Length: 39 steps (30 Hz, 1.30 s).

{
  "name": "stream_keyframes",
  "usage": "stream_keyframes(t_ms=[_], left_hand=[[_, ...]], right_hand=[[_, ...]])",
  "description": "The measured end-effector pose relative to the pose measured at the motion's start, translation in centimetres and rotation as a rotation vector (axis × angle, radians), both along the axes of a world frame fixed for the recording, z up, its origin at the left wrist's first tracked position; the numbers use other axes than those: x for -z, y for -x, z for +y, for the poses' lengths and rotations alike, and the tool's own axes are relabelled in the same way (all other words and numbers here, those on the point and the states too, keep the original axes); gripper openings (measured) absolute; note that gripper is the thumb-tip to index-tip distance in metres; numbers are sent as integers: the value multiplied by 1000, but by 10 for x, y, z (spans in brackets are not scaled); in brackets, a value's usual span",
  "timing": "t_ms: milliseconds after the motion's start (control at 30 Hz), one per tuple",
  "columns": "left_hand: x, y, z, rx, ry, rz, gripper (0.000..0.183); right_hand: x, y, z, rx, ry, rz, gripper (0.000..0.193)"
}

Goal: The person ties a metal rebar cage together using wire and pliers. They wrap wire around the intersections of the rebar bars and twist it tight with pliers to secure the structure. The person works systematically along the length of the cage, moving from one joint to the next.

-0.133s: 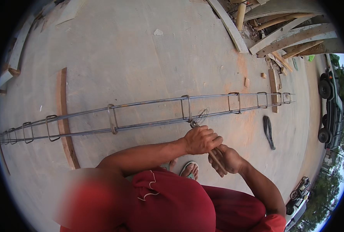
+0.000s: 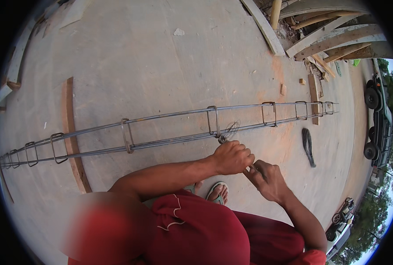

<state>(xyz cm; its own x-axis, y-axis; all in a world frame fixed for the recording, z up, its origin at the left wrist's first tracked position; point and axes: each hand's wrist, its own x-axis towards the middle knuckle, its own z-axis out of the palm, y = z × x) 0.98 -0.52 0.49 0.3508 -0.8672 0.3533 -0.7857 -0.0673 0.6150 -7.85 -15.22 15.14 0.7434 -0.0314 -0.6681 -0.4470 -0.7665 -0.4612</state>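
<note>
Over a grey concrete floor (image 2: 139, 70) bordered by timber (image 2: 264, 28), left hand (image 2: 234, 157) and right hand (image 2: 272, 181) wrap fingers round a tool (image 2: 223, 140).

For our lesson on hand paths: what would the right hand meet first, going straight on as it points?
Probably the left hand, closed around the tool just ahead of the right hand, though depth is hard to judge.

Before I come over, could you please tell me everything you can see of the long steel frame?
The steel frame is long and narrow: grey metal bars run lengthwise, joined by spaced rectangular hoops. It stretches across the view, over wooden beams on the pale floor. Near its middle, the tool in the left hand seems to touch the near bars, beside loose thin wire.
</note>
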Motion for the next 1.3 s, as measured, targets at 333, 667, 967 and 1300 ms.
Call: stream_keyframes(t_ms=[333, 667, 967, 1300], left_hand=[[-34, -22, -12, 103, -422, 352, 6], [3, -1, 11, 191, -113, -23, 10], [4, -2, 14, 123, 87, -39, 14], [4, -2, 11, 130, 58, -59, 15]], right_hand=[[-6, -10, 3, -280, 347, 58, 47], [54, -66, -19, -422, 278, -457, 40], [105, -120, -32, -573, 53, -384, 21], [98, -124, -43, -254, -289, -259, 22]])
